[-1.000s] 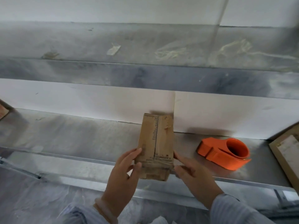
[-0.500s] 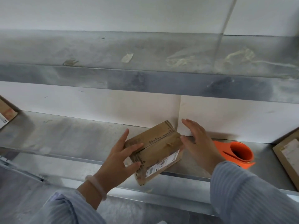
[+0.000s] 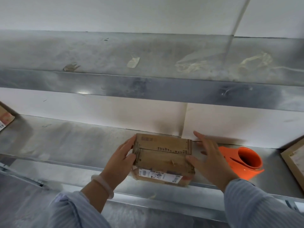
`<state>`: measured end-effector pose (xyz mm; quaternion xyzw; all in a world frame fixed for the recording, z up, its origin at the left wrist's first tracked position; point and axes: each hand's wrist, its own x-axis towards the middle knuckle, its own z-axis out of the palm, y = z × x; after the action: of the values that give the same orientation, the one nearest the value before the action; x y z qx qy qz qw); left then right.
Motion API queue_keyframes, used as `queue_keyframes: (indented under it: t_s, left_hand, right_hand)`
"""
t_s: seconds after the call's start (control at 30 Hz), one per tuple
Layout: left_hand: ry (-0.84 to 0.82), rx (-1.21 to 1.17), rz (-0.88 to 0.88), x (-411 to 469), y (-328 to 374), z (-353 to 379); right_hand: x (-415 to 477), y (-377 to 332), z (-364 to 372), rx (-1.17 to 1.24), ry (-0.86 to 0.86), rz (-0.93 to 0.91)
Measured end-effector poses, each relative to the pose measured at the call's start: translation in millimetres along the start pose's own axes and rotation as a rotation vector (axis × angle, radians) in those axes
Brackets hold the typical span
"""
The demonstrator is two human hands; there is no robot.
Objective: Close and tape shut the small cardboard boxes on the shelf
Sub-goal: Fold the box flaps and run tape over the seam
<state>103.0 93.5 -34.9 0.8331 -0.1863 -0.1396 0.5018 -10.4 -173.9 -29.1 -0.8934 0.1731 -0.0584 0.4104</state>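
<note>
Only the head view here, so one pass. The box (image 3: 162, 155) sits in the lower middle of the frame, flat on the shelf (image 3: 65, 145), right at its front edge with its long side across the picture. My guess is it's laid that way so the top seam faces up and runs left to right, ready for a strip of tape.

The left hand (image 3: 120, 160) is against the box's left end, fingers fairly straight and close together, thumb on the near corner. It looks like it's steadying the box rather than gripping it. The right hand (image 3: 210, 162) is at the right end, fingers straight and spread wide, thumb touching the near right corner. The other fingers are a bit blurred and reach past the box, so I can't tell if they touch it.

The orange tape dispenser (image 3: 245, 160) lies just right of that hand, easy to reach next, I'd say.

The box itself is brown, scuffed and dented at the edges. Both top flaps are down and meet in a seam with dark print along it, and there's a white label (image 3: 159, 175) on the front face. Honestly can't tell whether there's already tape over the seam.
</note>
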Motion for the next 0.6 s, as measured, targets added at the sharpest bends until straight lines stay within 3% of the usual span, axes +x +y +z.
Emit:
queue_keyframes:
  t_s: [0.07, 0.13, 0.2, 0.3, 0.33, 0.47, 0.6]
  left_hand:
    - [-0.069, 0.001, 0.003, 9, 2, 1]
    - [-0.055, 0.102, 0.007, 16, 4, 7]
    - [0.135, 0.199, 0.027, 14, 4, 15]
    - [0.481, 0.144, 0.098, -8, 1, 34]
    - [0.474, 0.093, 0.112, -19, 1, 44]
    - [0.136, -0.046, 0.092, -51, 9, 76]
    - [0.143, -0.044, 0.135, -53, 4, 74]
  right_hand:
    - [8, -4, 0, 0.141, -0.112, 0.110]
    - [12, -7, -1, 0.214, -0.117, 0.151]
    - [10, -9, -1, 0.270, -0.055, 0.176]
    - [6, -10, 4, 0.407, 0.081, 0.268]
    - [4, -12, 7, 0.440, 0.117, 0.288]
    - [-14, -26, 29, 0.516, 0.158, 0.315]
    - [-33, -32, 52, 0.475, 0.098, 0.303]
